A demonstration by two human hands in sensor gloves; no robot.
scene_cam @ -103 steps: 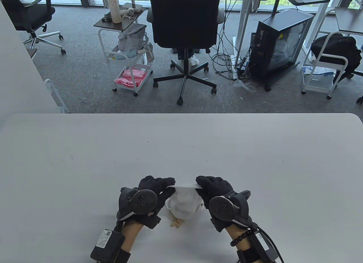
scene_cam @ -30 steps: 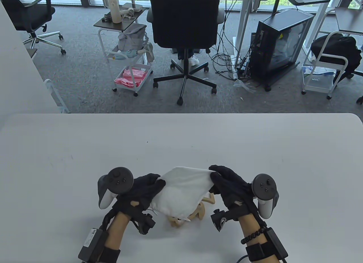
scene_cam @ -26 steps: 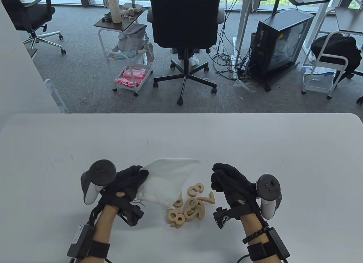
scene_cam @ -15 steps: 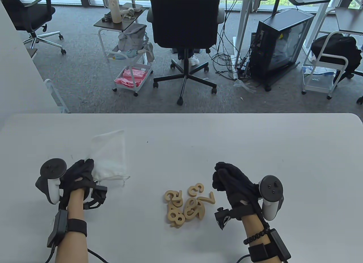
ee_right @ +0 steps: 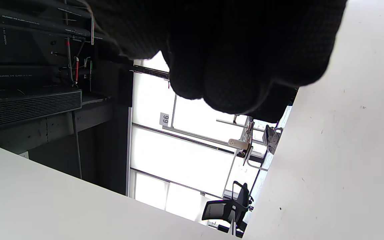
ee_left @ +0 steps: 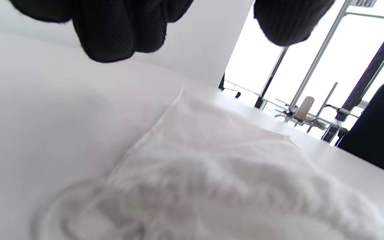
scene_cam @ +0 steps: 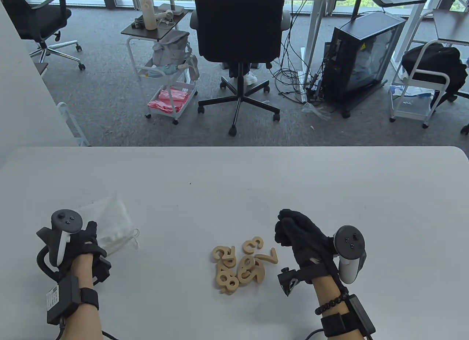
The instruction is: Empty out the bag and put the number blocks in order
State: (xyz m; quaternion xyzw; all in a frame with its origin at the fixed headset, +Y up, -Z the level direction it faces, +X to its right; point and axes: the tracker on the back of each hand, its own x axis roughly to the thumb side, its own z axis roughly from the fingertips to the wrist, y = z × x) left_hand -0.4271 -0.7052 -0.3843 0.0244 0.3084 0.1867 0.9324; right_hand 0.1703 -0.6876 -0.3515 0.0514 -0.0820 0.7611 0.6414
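Now bag emptied, left hand released beside it; right hand clenched, empty; next: spread block pile.

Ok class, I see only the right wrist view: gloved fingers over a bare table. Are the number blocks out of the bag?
Observer: Yes. The number blocks lie in an overlapping heap on the table, just left of the right hand.
Operator: And the bag?
Observer: The white bag lies at the table's left; in the left wrist view the left hand has its fingers above it, not gripping.
Operator: Any in order?
Observer: None lined up; a 3 and a 7 sit at the heap's right edge.
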